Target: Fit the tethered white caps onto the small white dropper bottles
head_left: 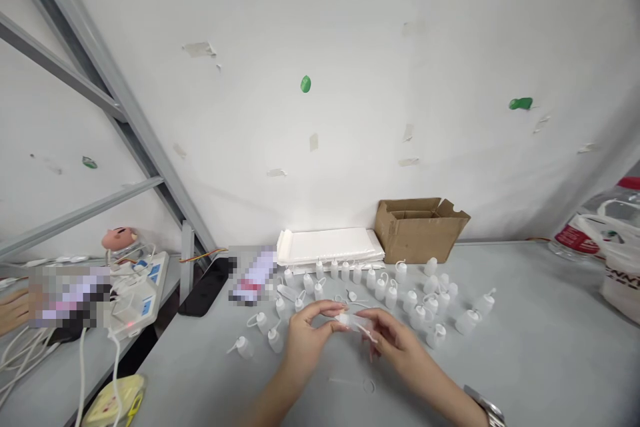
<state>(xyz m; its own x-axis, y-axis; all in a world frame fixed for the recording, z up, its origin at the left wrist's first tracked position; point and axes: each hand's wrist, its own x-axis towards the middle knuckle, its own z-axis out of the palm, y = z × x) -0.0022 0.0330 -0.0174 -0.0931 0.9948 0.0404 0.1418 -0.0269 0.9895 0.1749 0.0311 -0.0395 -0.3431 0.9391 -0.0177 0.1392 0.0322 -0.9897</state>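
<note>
Over the middle of the grey table, both hands meet at a small translucent squeeze bottle [356, 323] lying on its side. My left hand [311, 337] pinches its white cap end between thumb and fingers. The bottle's body is gripped by my right hand [390, 337], whose lower fingers are partly hidden. A thin white strap hangs near the right fingertips. Below the hands lies a loose cap strap with a ring [369, 385]. Just beyond the fingers is a small white cap piece [352, 295]. Several similar bottles [391, 296] stand around in an arc, many with looped cap straps.
White padded envelopes [330, 245] and an open cardboard box [420, 237] sit against the wall. To the left are a black phone [207, 287], a power strip [155, 287] with cables and another person's hand [15, 310]. Plastic bags [620, 267] stand far right.
</note>
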